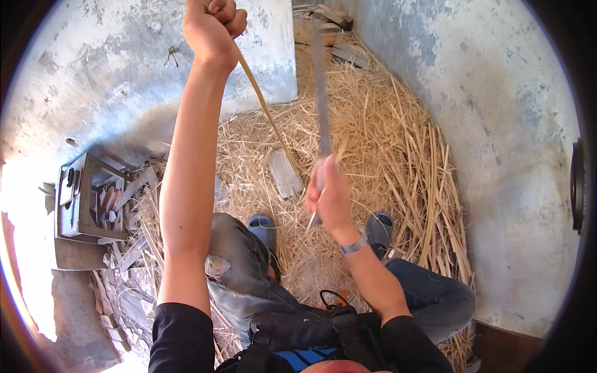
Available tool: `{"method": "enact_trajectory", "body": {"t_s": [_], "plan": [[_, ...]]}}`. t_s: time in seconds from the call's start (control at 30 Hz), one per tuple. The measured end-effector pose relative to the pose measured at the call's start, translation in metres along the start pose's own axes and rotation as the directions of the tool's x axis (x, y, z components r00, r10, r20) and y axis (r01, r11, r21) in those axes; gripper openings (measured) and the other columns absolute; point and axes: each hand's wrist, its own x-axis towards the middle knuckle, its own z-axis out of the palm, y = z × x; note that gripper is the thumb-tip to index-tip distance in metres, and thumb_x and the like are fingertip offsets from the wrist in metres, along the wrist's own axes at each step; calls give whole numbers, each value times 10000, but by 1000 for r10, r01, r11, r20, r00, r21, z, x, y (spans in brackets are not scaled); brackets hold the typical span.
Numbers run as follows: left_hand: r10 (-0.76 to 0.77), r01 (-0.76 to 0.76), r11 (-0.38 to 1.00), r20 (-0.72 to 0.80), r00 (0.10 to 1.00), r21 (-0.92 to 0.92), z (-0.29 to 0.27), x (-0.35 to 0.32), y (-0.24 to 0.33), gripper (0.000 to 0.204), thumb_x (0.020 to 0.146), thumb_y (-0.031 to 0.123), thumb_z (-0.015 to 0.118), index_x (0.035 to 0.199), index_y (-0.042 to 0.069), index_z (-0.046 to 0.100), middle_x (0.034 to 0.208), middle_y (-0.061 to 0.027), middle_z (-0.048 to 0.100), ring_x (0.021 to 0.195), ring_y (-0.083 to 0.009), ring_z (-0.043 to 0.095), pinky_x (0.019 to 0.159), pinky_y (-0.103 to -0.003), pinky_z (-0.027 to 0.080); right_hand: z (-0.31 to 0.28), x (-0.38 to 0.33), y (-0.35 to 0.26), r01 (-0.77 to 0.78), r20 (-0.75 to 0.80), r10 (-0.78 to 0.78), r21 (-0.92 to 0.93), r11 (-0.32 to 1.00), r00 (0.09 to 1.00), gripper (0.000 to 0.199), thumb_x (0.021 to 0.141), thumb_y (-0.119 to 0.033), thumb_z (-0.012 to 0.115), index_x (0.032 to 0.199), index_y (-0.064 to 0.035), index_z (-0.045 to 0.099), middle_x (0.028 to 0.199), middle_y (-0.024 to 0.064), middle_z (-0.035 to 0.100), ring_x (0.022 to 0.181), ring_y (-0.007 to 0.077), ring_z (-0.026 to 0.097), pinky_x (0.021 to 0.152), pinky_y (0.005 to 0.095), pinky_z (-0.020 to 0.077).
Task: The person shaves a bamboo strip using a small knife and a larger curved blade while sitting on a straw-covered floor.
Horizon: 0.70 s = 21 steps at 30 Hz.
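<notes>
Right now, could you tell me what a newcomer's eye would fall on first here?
The left hand, raised high at top centre, grips a long thin cane strip slanting down to a flat block on the straw. The right hand, centre, holds a blurred long blade. A grey wooden toolbox sits at left.

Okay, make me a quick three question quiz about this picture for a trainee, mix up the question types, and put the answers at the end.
1. True or false: the left hand is raised and closed around the upper end of a thin bamboo strip.
2. What does the right hand grip?
A. a long blade
B. a paint brush
C. a water bottle
3. Fill in: the floor around the feet is covered with pale ____.

Key
1. True.
2. A; the blade looks blurred.
3. Shavings, strips like straw, piled between the two grey walls.
</notes>
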Motion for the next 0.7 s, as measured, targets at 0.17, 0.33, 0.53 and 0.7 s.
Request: {"method": "enact_trajectory", "body": {"t_s": [0.17, 0.33, 0.53, 0.7], "plan": [[20, -9, 973, 43, 999, -230, -4, 13, -22, 536, 1045, 552, 467, 663, 205, 321, 542, 76, 218, 449, -81, 130, 421, -278, 118, 14, -6, 18, 386, -147, -368, 123, 914, 918, 560, 1056, -613, 341, 822, -116, 452, 571, -24, 414, 434, 74, 429, 393, 244, 372], [32, -37, 983, -34, 999, -182, 20, 9, -22, 534, 1063, 517, 457, 657, 208, 299, 559, 72, 216, 454, -80, 142, 416, -279, 124, -37, -64, 175, -528, -170, 517, -28, 849, 839, 553, 1032, -617, 438, 801, -114, 433, 600, -8, 422, 449, 105, 413, 424, 276, 381], [36, -34, 999, -61, 997, 38, 2, -4, -2, 537, 1078, 494, 330, 670, 151, 262, 585, 34, 201, 526, -107, 128, 495, -304, 130, -22, -38, 85, -420, -146, 455, 217, 881, 878, 515, 1042, -554, 482, 792, -108, 421, 611, -4, 431, 465, 83, 439, 428, 274, 407], [29, -28, 999, -66, 997, 17, 3, 1, 2, 520, 1076, 445, 348, 660, 150, 244, 593, 38, 183, 530, -106, 119, 495, -305, 129, -7, -40, 56, 194, -44, -195, -40, 980, 980, 493, 1057, -511, 453, 805, -88, 465, 599, -8, 464, 474, 93, 484, 426, 267, 405]]}}
